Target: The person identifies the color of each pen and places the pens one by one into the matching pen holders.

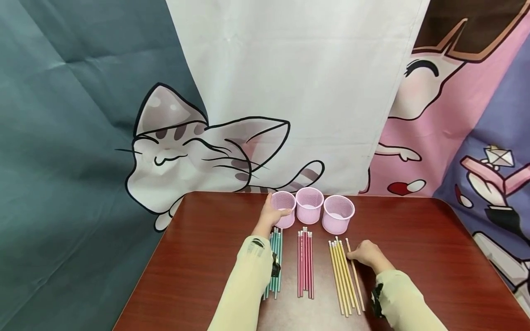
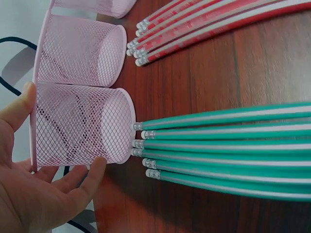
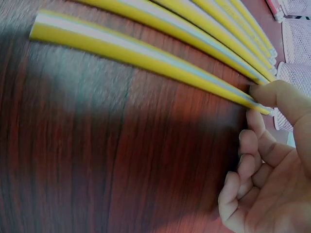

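In the head view my left hand (image 1: 268, 216) holds the leftmost pink mesh cup (image 1: 288, 221) at the back of the table. The left wrist view shows the thumb at its rim and the fingers along its side. Green pencils (image 2: 233, 129) lie by the base of that cup. On the right, my right hand (image 1: 367, 253) pinches one yellow pencil (image 3: 146, 59) between thumb and index finger, near its eraser end. This pencil lies slightly apart from several other yellow pencils (image 1: 337, 278). The right hand's other fingers are loosely bent.
Two more pink mesh cups, the middle one (image 1: 309, 209) and the right one (image 1: 336, 220), stand beside the held cup. Red pencils (image 1: 305, 264) lie between the green and yellow groups on the brown table (image 1: 198, 257). A printed curtain (image 1: 310, 92) hangs behind.
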Tool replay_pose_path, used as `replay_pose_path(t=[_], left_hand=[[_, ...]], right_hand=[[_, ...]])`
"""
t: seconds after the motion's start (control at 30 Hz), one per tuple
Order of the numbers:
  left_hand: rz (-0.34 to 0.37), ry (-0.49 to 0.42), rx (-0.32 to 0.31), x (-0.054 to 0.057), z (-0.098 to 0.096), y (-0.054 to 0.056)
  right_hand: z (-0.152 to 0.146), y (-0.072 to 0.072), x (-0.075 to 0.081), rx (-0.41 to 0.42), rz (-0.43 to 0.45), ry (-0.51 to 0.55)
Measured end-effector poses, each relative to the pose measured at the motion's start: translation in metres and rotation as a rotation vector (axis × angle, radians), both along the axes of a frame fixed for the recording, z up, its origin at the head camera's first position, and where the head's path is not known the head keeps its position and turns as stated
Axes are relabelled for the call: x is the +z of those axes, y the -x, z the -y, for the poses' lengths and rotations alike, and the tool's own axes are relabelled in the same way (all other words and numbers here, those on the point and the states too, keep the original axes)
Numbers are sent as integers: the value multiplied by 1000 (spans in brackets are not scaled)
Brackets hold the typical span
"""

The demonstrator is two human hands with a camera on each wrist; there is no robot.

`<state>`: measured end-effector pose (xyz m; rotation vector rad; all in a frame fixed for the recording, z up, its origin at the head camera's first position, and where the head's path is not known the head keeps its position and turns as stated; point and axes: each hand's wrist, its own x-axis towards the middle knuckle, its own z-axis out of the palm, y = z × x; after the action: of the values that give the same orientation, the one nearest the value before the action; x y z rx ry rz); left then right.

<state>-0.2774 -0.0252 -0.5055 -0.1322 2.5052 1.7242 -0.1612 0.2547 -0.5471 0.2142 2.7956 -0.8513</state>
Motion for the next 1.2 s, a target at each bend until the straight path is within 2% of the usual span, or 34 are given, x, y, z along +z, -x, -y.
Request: replay_pose_path(t=[0.2,0.37,0.53,0.73,0.97,1.07,1.2], left_hand=[[13,29,12,1,-2,-1],[2,-7,20,1,-4,-2],[4,-7,31,1,-4,-3],[3,-20,31,3,-3,-3],[5,-28,36,2,-4,-2],[9,-37,40,1,-4,-1],[8,-48,44,0,-4,-1]], right_hand=[[1,0,2,-19,15,-21],[0,-1,3,-50,49,4],[-1,-1,0,-86,51,102],[-2,-1,3,-138,43,280],[-3,-2,9,-143,35,443],[-3,-2,12,-153,28,468],[-6,-2,18,-115,0,450]])
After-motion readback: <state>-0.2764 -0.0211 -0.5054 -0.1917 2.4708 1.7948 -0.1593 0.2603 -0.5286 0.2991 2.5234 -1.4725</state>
